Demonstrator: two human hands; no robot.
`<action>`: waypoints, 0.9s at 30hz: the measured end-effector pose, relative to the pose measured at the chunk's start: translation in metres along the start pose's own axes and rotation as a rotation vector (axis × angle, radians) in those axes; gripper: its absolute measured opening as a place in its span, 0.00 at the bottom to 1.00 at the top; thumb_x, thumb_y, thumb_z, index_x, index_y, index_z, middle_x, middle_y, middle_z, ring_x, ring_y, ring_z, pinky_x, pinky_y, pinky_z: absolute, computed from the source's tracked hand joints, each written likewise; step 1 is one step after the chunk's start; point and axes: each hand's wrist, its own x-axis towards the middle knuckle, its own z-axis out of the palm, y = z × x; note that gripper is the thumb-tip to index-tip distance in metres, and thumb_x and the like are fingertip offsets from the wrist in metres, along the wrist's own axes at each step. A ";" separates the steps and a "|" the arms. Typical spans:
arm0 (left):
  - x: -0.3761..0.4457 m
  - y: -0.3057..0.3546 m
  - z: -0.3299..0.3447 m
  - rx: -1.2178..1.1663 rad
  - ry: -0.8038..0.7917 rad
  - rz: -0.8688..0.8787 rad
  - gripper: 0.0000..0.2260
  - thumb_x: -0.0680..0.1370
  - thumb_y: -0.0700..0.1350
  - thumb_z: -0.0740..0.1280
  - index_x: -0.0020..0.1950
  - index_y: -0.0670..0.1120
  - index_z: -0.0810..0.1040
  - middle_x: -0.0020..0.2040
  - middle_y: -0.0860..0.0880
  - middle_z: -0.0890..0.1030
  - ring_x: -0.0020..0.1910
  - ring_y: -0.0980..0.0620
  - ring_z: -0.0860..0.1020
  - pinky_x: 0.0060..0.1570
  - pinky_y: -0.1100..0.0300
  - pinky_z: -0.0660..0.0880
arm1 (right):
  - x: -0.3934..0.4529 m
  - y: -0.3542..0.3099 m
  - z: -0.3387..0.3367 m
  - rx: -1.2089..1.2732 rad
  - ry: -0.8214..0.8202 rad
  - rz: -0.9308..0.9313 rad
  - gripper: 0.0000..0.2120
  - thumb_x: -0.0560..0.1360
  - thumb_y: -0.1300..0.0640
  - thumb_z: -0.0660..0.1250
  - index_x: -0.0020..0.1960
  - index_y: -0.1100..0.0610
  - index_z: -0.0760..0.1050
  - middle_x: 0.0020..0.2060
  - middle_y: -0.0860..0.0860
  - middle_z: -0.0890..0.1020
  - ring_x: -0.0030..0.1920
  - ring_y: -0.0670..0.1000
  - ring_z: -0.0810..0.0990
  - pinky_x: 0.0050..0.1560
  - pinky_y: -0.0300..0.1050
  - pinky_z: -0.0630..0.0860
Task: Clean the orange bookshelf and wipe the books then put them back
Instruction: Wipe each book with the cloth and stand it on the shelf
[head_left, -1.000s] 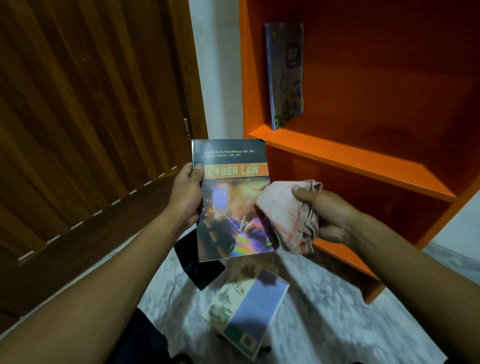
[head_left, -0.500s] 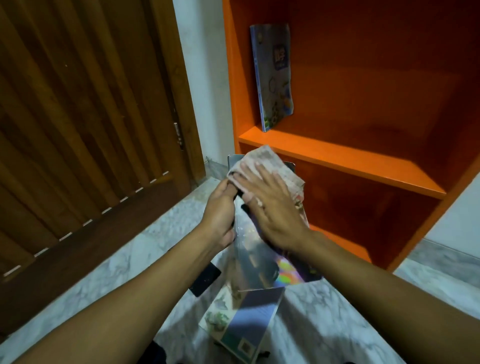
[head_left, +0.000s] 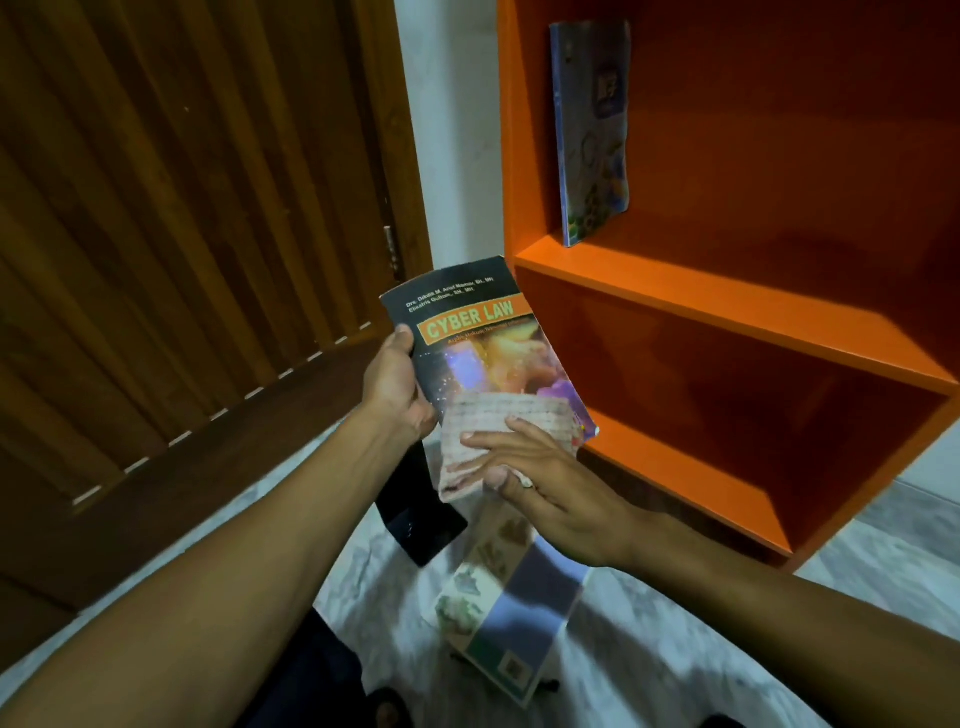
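The "CYBER LAW" book (head_left: 475, 343) is held upright-tilted in front of the lower left corner of the orange bookshelf (head_left: 727, 306), its front cover facing the camera. Compared with half a second ago, the cloth (head_left: 498, 436) has moved from the top edge of the cover down to its lower part, so the title band and author lines are now exposed. The book has also risen slightly and leans to the right.

The cover is dark, with an orange title band and a multicoloured glossy picture below it. Its lower right corner projects just past the cloth.

The left hand (head_left: 397, 387) grips the book's left edge, thumb on the cover and fingers curled behind. The right hand (head_left: 545, 483) lies flat with straight fingers, pressing the pale checked cloth against the lower cover.

The bookshelf shows two open compartments. The upper compartment holds one blue book (head_left: 592, 135), standing upright against the left wall. Nothing can be made out in the lower compartment, which lies in shadow.

On the marble floor (head_left: 675, 649) below the hands lies a book with a blue and green cover (head_left: 511, 618), face up. A dark flat object (head_left: 423, 514) lies just beside it, partly hidden by the left hand and the cloth. A brown wooden door (head_left: 182, 234) stands left of the bookshelf.
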 end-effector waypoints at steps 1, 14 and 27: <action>0.000 0.002 -0.001 -0.009 0.018 0.008 0.16 0.84 0.52 0.59 0.67 0.44 0.74 0.57 0.40 0.84 0.54 0.39 0.83 0.58 0.31 0.74 | 0.000 -0.002 0.001 0.027 0.013 0.020 0.29 0.82 0.40 0.47 0.57 0.57 0.81 0.62 0.48 0.80 0.67 0.39 0.71 0.74 0.40 0.56; -0.012 0.013 -0.007 0.533 -0.175 0.370 0.10 0.85 0.49 0.57 0.54 0.47 0.76 0.46 0.49 0.85 0.46 0.51 0.84 0.46 0.55 0.79 | -0.005 0.038 -0.042 -0.038 0.232 0.691 0.25 0.72 0.34 0.68 0.60 0.48 0.67 0.52 0.47 0.79 0.52 0.52 0.79 0.47 0.50 0.74; -0.043 0.024 0.004 0.891 -0.487 0.293 0.13 0.83 0.43 0.62 0.65 0.57 0.70 0.53 0.57 0.85 0.56 0.53 0.83 0.49 0.53 0.81 | 0.004 0.040 -0.080 0.670 0.377 0.584 0.19 0.76 0.52 0.67 0.61 0.63 0.75 0.56 0.62 0.83 0.60 0.68 0.79 0.63 0.70 0.72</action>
